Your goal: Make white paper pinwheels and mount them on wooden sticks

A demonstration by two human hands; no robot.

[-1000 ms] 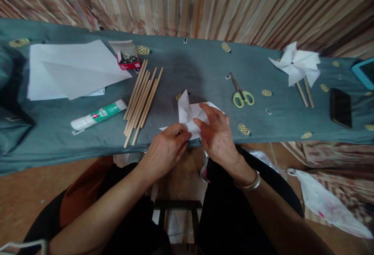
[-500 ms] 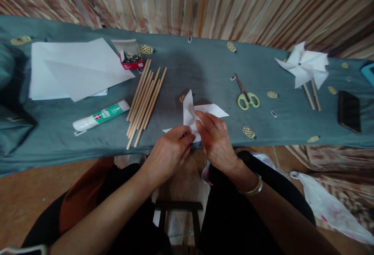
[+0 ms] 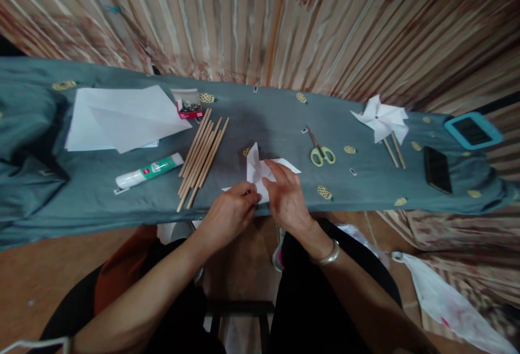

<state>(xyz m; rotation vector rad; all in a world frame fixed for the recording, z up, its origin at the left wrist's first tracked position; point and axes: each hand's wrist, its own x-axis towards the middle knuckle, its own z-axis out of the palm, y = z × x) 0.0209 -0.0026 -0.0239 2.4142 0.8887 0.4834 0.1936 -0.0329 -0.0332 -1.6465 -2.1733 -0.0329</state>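
A white paper pinwheel (image 3: 252, 164), partly folded, lies at the table's near edge with its blades pointing outward. My left hand (image 3: 233, 208) pinches its lower left part between thumb and fingers. From the other side my right hand (image 3: 287, 200) holds the pinwheel, with the fingers bent over its right blade and the thumb by the centre. Both hands cover much of the lower paper. To the left lie several wooden sticks (image 3: 201, 159). Scissors with light green handles (image 3: 322, 153) rest to the right.
Paper sheets (image 3: 122, 118), a glue tube (image 3: 150, 171) and an opened red box of small metal pieces (image 3: 190, 113) are on the left. On the right are a finished-looking pinwheel (image 3: 379, 118) over two sticks (image 3: 394, 151), a phone (image 3: 437, 170) and a blue-framed device (image 3: 489, 126).
The view has tilted up and turned right, so the blue-framed device shows fully. My right hand's fingers have loosened and spread a little on the paper; my left hand keeps its pinch.
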